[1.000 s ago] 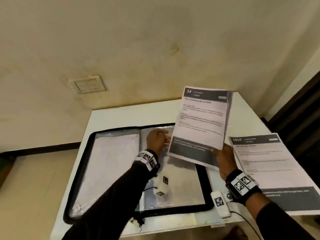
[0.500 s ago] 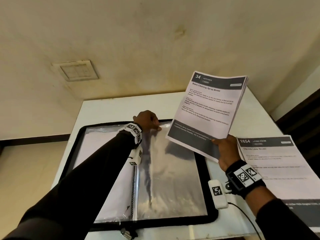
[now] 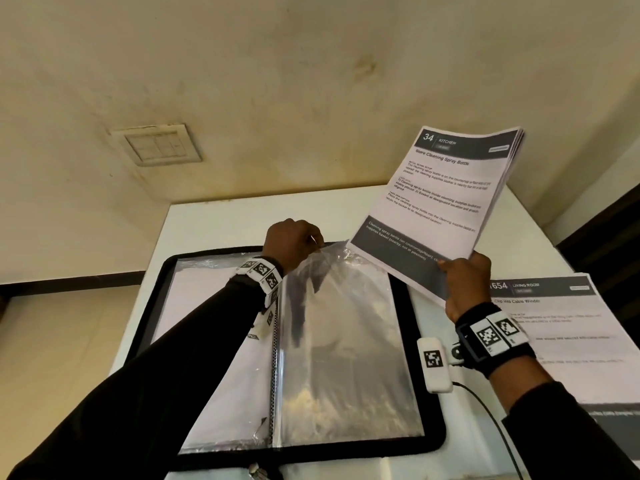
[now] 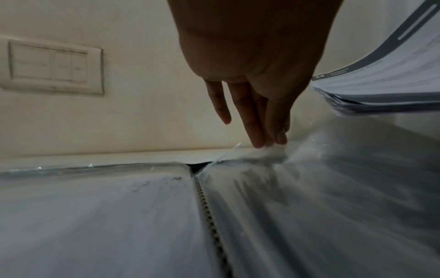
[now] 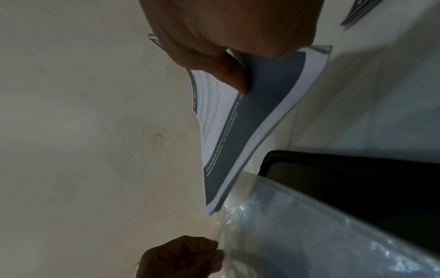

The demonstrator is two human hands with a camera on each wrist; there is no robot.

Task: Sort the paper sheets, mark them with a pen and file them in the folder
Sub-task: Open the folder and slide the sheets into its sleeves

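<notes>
Filing step: the left hand [image 3: 294, 242] pinches a plastic sleeve [image 3: 346, 341] open; the right hand [image 3: 465, 284] grips the paper stack [image 3: 440, 202], which next needs sliding inside.

We see the black zip folder [image 3: 429, 348] lying open flat, clear sleeve [image 3: 346, 358] on its right page lifted at the top edge. Stack of printed sheets [image 3: 440, 199] tilted above its top right corner, lower corner touching the sleeve; second pile [image 3: 571, 341] flat just right of it.
</notes>
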